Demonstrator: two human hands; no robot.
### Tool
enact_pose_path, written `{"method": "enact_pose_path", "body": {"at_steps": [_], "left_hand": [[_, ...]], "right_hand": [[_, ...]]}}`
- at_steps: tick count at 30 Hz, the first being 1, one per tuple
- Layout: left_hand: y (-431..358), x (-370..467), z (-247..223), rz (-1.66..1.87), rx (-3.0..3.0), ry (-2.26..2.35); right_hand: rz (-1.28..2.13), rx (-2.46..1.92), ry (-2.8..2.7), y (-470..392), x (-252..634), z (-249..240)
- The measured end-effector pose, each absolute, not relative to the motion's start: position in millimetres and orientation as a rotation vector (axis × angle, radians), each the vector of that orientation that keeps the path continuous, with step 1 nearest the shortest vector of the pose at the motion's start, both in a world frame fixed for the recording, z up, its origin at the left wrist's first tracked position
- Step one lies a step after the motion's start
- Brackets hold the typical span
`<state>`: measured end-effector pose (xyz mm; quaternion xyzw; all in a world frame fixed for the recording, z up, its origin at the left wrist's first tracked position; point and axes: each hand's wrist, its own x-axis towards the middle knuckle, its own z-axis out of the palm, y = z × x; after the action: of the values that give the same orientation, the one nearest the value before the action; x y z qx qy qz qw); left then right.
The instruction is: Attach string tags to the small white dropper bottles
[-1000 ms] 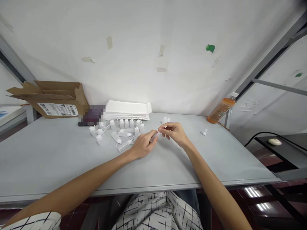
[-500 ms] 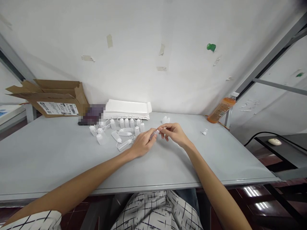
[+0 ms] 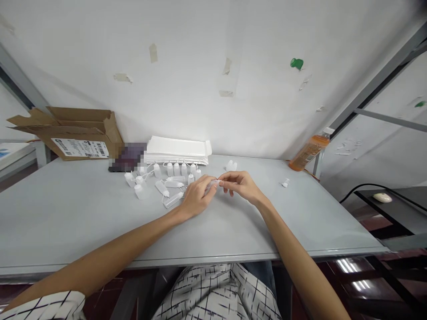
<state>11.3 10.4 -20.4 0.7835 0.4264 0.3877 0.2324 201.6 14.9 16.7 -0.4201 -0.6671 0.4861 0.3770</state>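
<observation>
Near the middle of the grey table, my left hand (image 3: 199, 195) is closed around a small translucent bottle (image 3: 212, 183), mostly covered by the fingers. My right hand (image 3: 240, 184) meets it from the right, thumb and fingertips pinched at the bottle's tip; the small part between them is too tiny to make out. Left of my hands several similar small bottles (image 3: 173, 201) lie on their sides, and others (image 3: 176, 169) stand upright behind them. More bottles (image 3: 139, 191) stand farther left. Behind my right hand are small white pieces (image 3: 231, 166).
An opened cardboard box (image 3: 80, 138) stands at the back left, beside a dark blurred object (image 3: 128, 158) and a stack of white sheets (image 3: 176, 151). An orange drink bottle (image 3: 309, 150) leans at the back right. A small white cap piece (image 3: 285, 183) lies right of my hands.
Both hands stay together at the bottle. The held bottle looks lower and flatter, and the right fingers have shifted slightly around its tip. The view has tilted a little.
</observation>
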Motion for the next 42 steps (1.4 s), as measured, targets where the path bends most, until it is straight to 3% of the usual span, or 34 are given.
{"method": "enact_pose_path", "body": {"at_steps": [11,20,26,42], "left_hand": [[11.4,10.1,-20.9,1.127,2.298,1.177],[16.4,13.8,-24.4,1.18,1.927,0.998],[10.9,17.6,-14.5,1.018,1.653,0.941],[13.7,15.3,-28.0,0.945,1.645,0.882]], "right_hand": [[1.155,-1.004,-1.621,13.4,193.6,11.5],[1.057,-0.999,-1.605,14.5,199.3,14.6],[1.081,-0.985,-1.61,13.1,202.2,17.5],[1.029,-1.165,-1.757,12.5,207.9,18.4]]}}
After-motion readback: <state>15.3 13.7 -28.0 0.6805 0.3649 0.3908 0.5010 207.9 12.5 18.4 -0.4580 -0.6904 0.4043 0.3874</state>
